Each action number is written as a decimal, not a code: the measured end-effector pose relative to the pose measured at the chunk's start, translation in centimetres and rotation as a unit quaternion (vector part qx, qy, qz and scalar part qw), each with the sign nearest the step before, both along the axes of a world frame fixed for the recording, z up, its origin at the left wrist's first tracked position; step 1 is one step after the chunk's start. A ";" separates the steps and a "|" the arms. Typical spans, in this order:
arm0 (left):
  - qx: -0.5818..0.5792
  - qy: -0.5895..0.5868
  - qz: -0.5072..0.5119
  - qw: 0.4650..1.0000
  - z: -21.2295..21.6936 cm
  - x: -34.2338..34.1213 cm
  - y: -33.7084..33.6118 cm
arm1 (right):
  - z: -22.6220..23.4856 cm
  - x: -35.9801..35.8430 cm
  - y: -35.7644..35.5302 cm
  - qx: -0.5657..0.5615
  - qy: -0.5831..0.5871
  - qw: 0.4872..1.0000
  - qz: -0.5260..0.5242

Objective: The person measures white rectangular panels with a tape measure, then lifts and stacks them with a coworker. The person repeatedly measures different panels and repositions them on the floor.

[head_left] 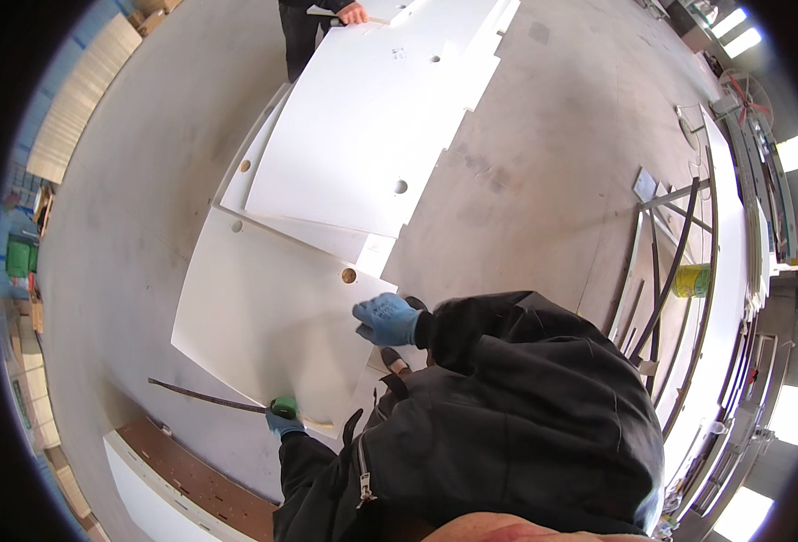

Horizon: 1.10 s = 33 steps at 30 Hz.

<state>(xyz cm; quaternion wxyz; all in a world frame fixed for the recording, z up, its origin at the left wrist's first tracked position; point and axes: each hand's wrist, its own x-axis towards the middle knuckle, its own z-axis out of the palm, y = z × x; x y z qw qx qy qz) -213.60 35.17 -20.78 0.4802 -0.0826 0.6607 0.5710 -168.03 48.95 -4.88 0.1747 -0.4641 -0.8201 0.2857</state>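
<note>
My left hand (283, 425), in a blue glove, is closed around a green rounded tool (282, 406) at the near left edge of a white board. A long, thin dark strip (205, 395) reaches left from that hand past the board's edge. My right hand (388, 320), also in a blue glove, hovers over the right side of the near white board (263, 307). Its fingers are curled, and whatever may be inside them is hidden. Just beyond this hand is a round hole (349, 275) in the board.
More white boards (345, 135) overlap farther off, some with round holes. Another person's hand (354, 13) rests on the far end. A brown and white panel (191, 470) lies at the lower left. To the right stand a metal frame (679, 208) and a yellow-green bucket (690, 281).
</note>
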 end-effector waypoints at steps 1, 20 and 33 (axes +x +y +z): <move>0.001 0.005 -0.007 1.000 0.0 -0.1 0.1 | -0.4 0.6 -1.4 -0.006 0.009 1.000 -0.014; 0.064 0.316 -0.028 0.946 7.8 -3.0 4.6 | -0.8 2.6 -17.0 -0.240 0.000 0.967 -0.086; 0.245 0.113 -0.410 0.871 18.5 40.0 9.6 | 1.4 23.0 -19.4 -0.245 0.020 0.940 -0.236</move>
